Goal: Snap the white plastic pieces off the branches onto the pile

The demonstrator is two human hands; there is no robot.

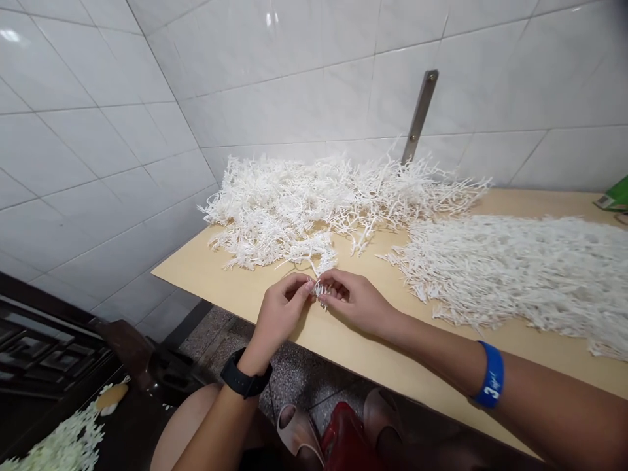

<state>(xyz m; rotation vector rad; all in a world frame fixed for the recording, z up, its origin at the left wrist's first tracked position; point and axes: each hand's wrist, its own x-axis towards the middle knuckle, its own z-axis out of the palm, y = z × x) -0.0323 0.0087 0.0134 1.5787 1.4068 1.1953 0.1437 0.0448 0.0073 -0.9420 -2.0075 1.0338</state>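
Both hands meet near the front edge of the wooden table (235, 288). My left hand (289, 302) pinches a small white branched piece (321, 289) between thumb and forefinger. From the other side, my right hand (350, 297) has its fingers closed on the same piece, with the fingertips almost touching the left ones. Just behind the hands lies a loose heap of white branched pieces (304, 196). To the right spreads a flatter pile of white thin pieces (515, 268). The fingers partly hide the held piece.
A metal bracket (420, 114) stands against the tiled wall behind the heap. A green object (614, 196) lies at the far right. Pale green-white pieces (69, 441) lie on a dark surface at lower left. Below the table edge are slippers (297, 428) and something red (346, 435).
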